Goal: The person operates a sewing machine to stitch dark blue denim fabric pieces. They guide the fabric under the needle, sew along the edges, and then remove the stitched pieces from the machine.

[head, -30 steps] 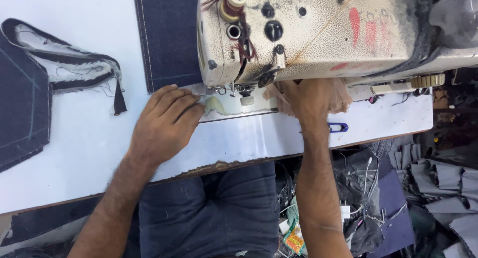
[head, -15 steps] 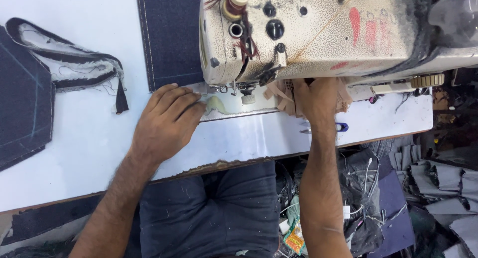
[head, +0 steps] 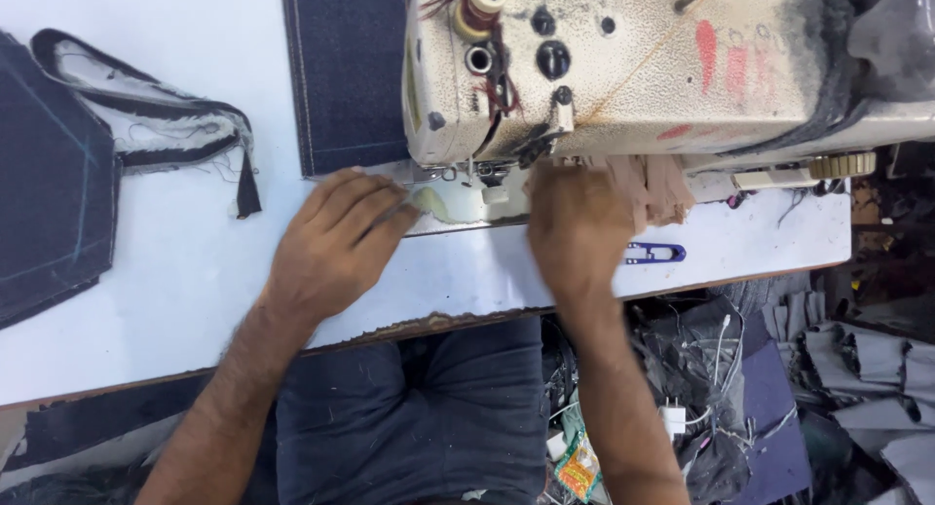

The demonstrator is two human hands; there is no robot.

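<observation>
- The pale little fabric piece sits on the machine bed right under the needle area of my sewing machine, and it's lying between my two hands.
- My left hand is flat on the white table, palm down, fingers together and stretched out, with the fingertips touching the left edge of that pale piece.
- My right hand is on the other side, just right of the piece, palm down too. It's a bit blurry, so I can't tell if the fingers are pinching anything or just pressing.
- Just beside my right hand there's a bunch of tan cloth hanging out from under the machine head.
- Blue thread snips lie on the table near my right wrist.
- A dark denim panel lies behind the machine's left end, well above my left hand.
- Further left there's another denim piece and a frayed denim strip, well apart from both hands.
</observation>
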